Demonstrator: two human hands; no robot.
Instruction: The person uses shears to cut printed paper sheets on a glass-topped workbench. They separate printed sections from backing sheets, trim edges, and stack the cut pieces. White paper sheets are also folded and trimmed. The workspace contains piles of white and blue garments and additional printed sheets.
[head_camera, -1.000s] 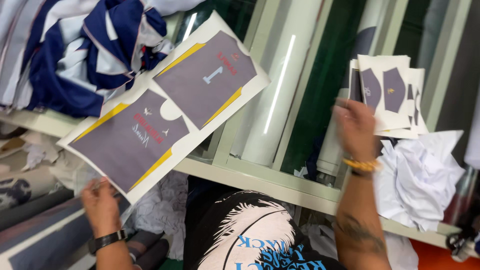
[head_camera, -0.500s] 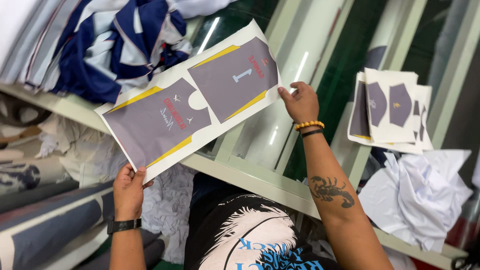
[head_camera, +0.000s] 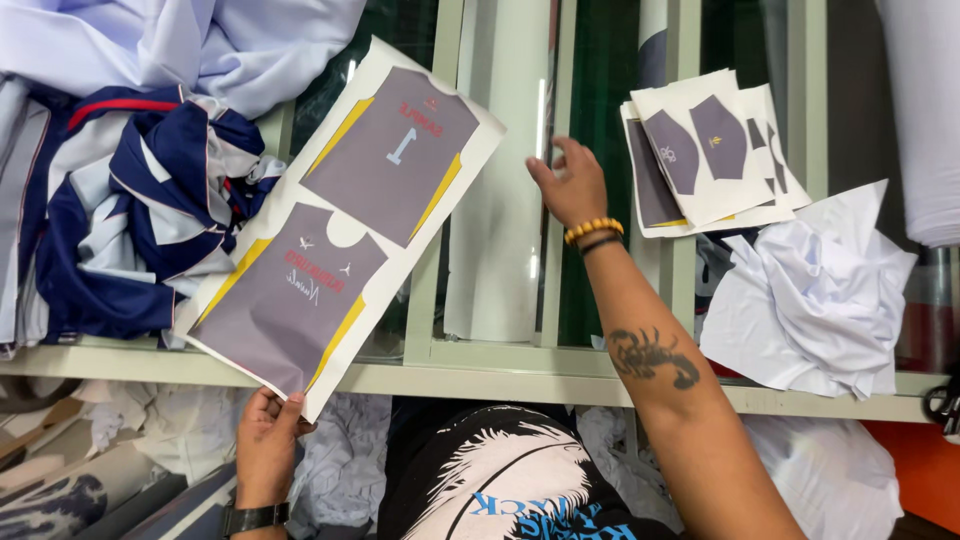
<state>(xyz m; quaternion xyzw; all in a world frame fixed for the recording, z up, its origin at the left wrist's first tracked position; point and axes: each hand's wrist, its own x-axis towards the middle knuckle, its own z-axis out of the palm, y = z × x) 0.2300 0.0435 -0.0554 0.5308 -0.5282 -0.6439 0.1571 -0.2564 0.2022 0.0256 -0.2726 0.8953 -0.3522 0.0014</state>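
Note:
My left hand (head_camera: 268, 440) pinches the near corner of a long white paper sheet (head_camera: 345, 215) printed with the grey and yellow front and back of a jersey. The sheet lies slanted across the pale green table frame (head_camera: 420, 380), its far end up by a white roll. My right hand (head_camera: 570, 185) hovers just right of the sheet's far corner, fingers apart, holding nothing; it wears a yellow bead bracelet. A stack of smaller printed paper pieces (head_camera: 705, 150) lies further right.
A heap of navy, white and red fabric (head_camera: 130, 220) lies at the left. Crumpled white cloth (head_camera: 810, 290) sits at the right under the paper stack. A white roll (head_camera: 500, 200) lies beneath the glass top. More rolls and scraps (head_camera: 70, 470) are below left.
My right hand went from the paper stack to the sheet's far corner, then came off it. The sheet has swung to a steeper slant. My left hand kept hold of its near corner.

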